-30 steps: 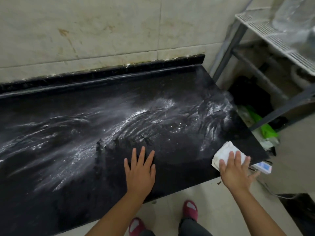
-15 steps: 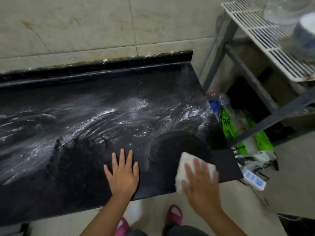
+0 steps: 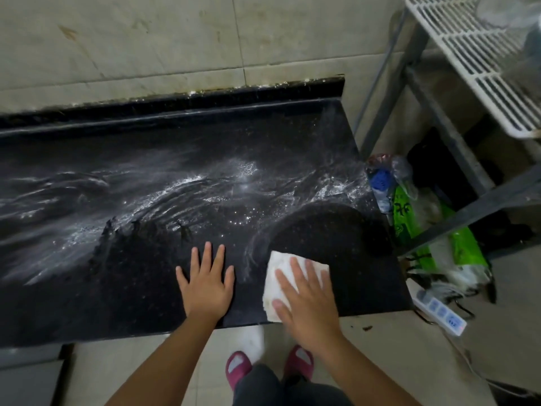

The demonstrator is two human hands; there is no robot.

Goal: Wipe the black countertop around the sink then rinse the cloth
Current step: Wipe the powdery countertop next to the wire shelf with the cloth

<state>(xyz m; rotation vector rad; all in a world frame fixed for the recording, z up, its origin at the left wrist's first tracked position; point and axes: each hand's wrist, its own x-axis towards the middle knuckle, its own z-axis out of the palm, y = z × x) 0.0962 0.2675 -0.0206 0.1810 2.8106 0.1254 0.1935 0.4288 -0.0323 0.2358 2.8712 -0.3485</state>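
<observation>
1. My red slippers [image 3: 238, 367] stand on pale floor tiles [image 3: 380, 361] below the counter edge.
2. My right hand [image 3: 307, 300] presses flat, fingers straight and spread, on the folded white cloth [image 3: 278, 273] at the counter's front edge near its right end.
3. My left hand [image 3: 206, 284] lies flat just beside it, fingers straight, holding nothing.
4. The speckled black stone countertop [image 3: 146, 288] is matte and dark round the cloth.
5. Farther back, white wet streaks [image 3: 175, 189] swirl across it.
6. A beige tiled wall [image 3: 175, 39] rises behind.
</observation>
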